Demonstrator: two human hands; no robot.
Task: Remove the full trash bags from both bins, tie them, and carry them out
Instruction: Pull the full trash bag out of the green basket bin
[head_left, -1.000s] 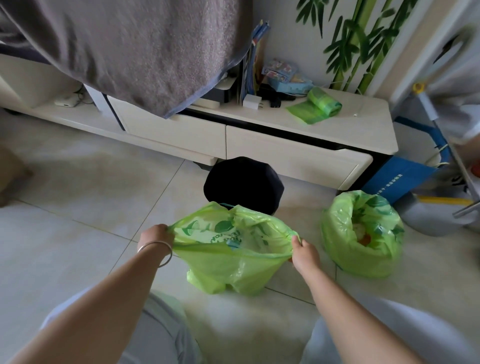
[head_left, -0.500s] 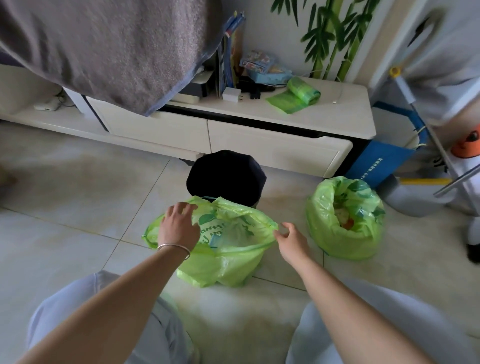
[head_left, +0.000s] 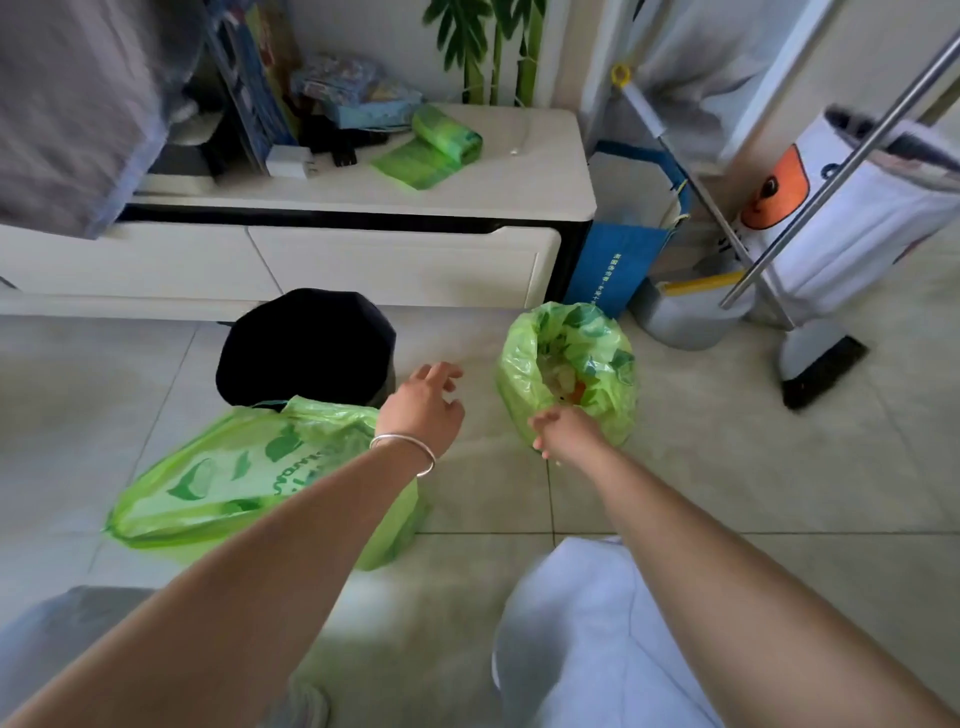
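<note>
- Left hand (head_left: 423, 410): fingers loosely spread, holding nothing, in the air between the two bags; bracelet (head_left: 404, 451) on its wrist.
- Right hand (head_left: 563, 432): at the near rim of the right bag (head_left: 524, 374); blur hides whether its fingers pinch the plastic.
- Right bag: on the floor, mouth open, rubbish visible inside.
- Left bag (head_left: 234, 478): slumped on the floor, just before the dark bin (head_left: 306, 345).
- Roll of bags (head_left: 441, 137): on the cabinet (head_left: 519, 182).
</note>
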